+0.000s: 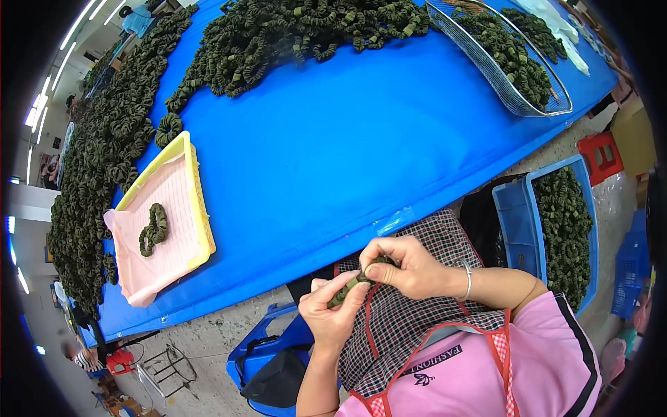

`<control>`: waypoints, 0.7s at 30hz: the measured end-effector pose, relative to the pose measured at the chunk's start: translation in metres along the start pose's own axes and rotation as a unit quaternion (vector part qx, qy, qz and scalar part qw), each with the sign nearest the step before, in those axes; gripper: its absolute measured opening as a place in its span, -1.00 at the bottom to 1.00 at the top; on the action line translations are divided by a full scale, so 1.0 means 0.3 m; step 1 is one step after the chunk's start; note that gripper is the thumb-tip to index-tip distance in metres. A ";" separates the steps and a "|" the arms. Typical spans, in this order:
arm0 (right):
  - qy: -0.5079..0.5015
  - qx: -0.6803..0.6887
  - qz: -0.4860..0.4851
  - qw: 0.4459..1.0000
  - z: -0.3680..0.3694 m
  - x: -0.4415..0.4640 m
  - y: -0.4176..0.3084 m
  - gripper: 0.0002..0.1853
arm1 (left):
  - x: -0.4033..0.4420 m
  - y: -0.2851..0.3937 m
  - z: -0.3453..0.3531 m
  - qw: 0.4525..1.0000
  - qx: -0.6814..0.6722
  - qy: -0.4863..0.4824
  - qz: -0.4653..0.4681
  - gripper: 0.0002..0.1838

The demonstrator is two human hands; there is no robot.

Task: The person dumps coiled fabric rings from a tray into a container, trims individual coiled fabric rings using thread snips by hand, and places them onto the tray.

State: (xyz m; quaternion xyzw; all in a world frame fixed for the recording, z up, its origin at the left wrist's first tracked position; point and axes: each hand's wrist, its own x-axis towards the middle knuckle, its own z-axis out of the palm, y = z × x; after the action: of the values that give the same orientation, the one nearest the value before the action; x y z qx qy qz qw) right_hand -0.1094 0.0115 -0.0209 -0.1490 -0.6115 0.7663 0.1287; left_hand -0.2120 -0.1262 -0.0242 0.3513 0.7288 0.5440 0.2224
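A dark green scrunchie (338, 297) is pinched between both hands, above the checked apron on my lap. My left hand (328, 311) grips one side of it with thumb and fingers. Close against it, my right hand (404, 267) pinches the other side, and the fingers cover much of the cloth. One more green scrunchie (154, 229) lies in a yellow tray (201, 208) lined with pink sheet, to the left on the blue table (299, 153).
Green scrunchies (278, 42) are heaped at the table's back, with another long heap (104, 146) on the left. A wire basket (511, 101) of them stands back right. Beside me on the right is a blue crate (521, 233) full of green pieces. A red stool (601, 158) stands beyond.
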 end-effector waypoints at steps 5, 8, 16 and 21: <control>0.100 -0.099 -0.068 0.988 0.005 -0.003 -0.027 -0.89 | 0.031 0.005 0.002 0.995 -0.043 0.087 0.020 -0.44; 0.214 -0.333 -0.291 0.871 -0.020 0.019 -0.031 -0.81 | -0.001 0.016 -0.022 0.972 -0.139 0.159 -0.104 -0.66; 0.128 -0.366 -0.328 0.861 0.078 -0.014 0.041 -0.74 | 0.019 -0.024 -0.005 0.912 -0.363 -0.003 -0.190 -0.74; 0.041 -0.306 -0.218 0.926 0.031 0.080 -0.008 -0.71 | 0.015 0.006 0.016 0.962 -0.214 -0.110 -0.128 -0.80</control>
State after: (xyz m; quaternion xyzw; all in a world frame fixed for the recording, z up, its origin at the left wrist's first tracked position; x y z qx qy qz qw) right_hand -0.1352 0.0127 -0.0183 -0.0753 -0.8280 0.4878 0.2660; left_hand -0.2111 -0.1195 -0.0237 0.2568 0.6051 0.6124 0.4391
